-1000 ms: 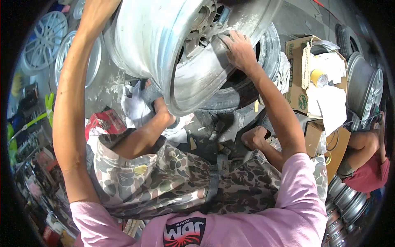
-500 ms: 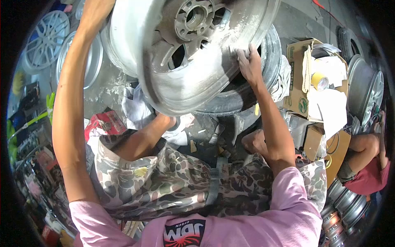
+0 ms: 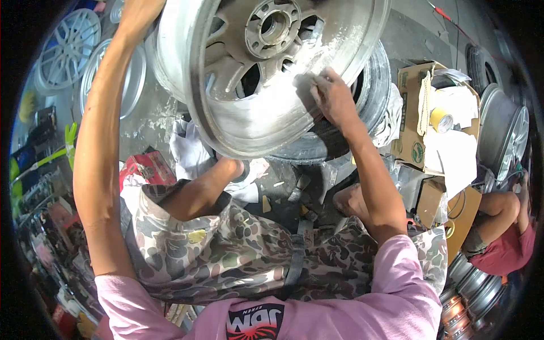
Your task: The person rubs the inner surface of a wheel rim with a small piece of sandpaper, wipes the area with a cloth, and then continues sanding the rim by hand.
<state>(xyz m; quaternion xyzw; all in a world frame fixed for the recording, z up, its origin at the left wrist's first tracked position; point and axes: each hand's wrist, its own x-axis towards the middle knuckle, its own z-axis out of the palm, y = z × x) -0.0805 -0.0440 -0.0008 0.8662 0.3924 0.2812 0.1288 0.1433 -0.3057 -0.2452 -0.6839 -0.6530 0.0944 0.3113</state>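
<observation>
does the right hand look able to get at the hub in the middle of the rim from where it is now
Probably yes. The right hand rests on the inner barrel of the rim, and the hub lies just beyond it across open spokes, with nothing in between. The left hand steadies the rim's outer edge.

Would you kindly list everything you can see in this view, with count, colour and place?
alloy wheel: one, silver, dusty, tilted at top centre
tyre: one, black, behind the wheel
cardboard box: one, brown, right
tape roll: one, yellow, in the box
other wheels: several, silver, upper left; more at right
red pack: one, left of the knee
other person: one, red shorts, far right
camouflage shorts: on the lap
left hand: at the wheel's top edge, grip partly out of frame
right hand: pressed on the wheel's inner barrel
</observation>
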